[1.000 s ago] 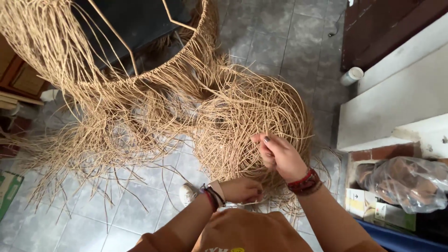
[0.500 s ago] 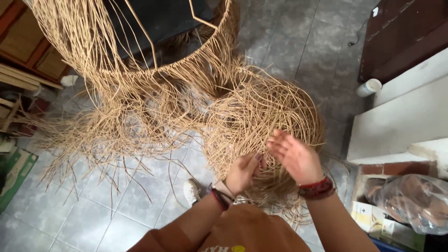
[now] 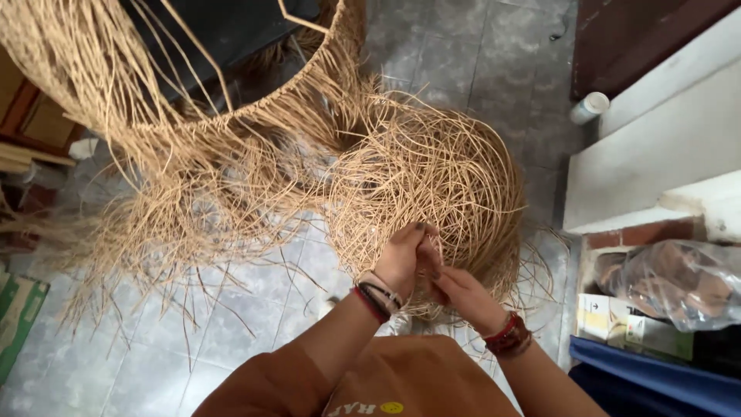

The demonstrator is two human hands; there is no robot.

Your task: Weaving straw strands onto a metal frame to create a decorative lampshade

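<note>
Head view: both hands have come together at the near rim of the tangled ball of tan fibre (image 3: 432, 193); a moment ago the right hand (image 3: 463, 297) was spread open on its side, now it has dropped low and closed in beside the left hand (image 3: 405, 259); the fingers of both are curled narrow, pinching strands at the ball's lower edge, though which strand each holds I cannot tell; it looks as if the work has moved from feeling over the weave to fine handling at one spot. The ball sits on the grey tiled floor (image 3: 478, 62), just in front of the person's knees; left of the ball hangs a large woven basket frame (image 3: 154, 93) with long loose fringes trailing to the tiles. Right of the ball, a white step (image 3: 656, 154), a small white cup (image 3: 590, 106) and a clear plastic bag (image 3: 679, 282).
</note>
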